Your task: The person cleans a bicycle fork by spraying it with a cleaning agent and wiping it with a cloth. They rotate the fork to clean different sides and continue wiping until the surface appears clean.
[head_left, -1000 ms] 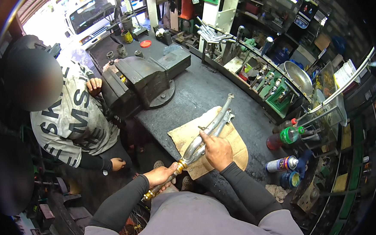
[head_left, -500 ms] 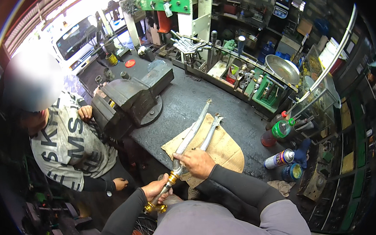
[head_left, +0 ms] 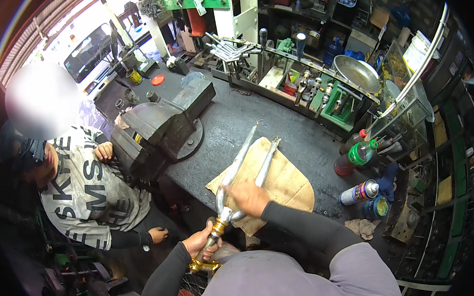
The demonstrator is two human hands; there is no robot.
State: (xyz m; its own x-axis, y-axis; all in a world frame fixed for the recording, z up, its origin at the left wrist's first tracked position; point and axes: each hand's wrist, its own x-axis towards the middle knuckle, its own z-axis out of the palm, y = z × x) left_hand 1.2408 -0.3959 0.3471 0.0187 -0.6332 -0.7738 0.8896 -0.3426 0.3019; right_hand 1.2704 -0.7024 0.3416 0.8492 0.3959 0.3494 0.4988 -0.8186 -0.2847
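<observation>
1. The brown flat cardboard sheet (head_left: 290, 180) lies on the black flat-topped workbench (head_left: 218, 114).
2. The silver metal two-legged fork (head_left: 237, 163) extends over this sheet, leg ends toward one o'clock.
3. From the sheet, the dark blocky metal vise (head_left: 159, 123) stands at ten o'clock.
4. The green-capped clear plastic bottle (head_left: 355, 158) is at three o'clock.
5. The beige crumpled cloth rag (head_left: 363, 228) lies at four o'clock.

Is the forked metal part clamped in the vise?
No, the forked metal part is apart from the vise, its legs over the cardboard.
</observation>
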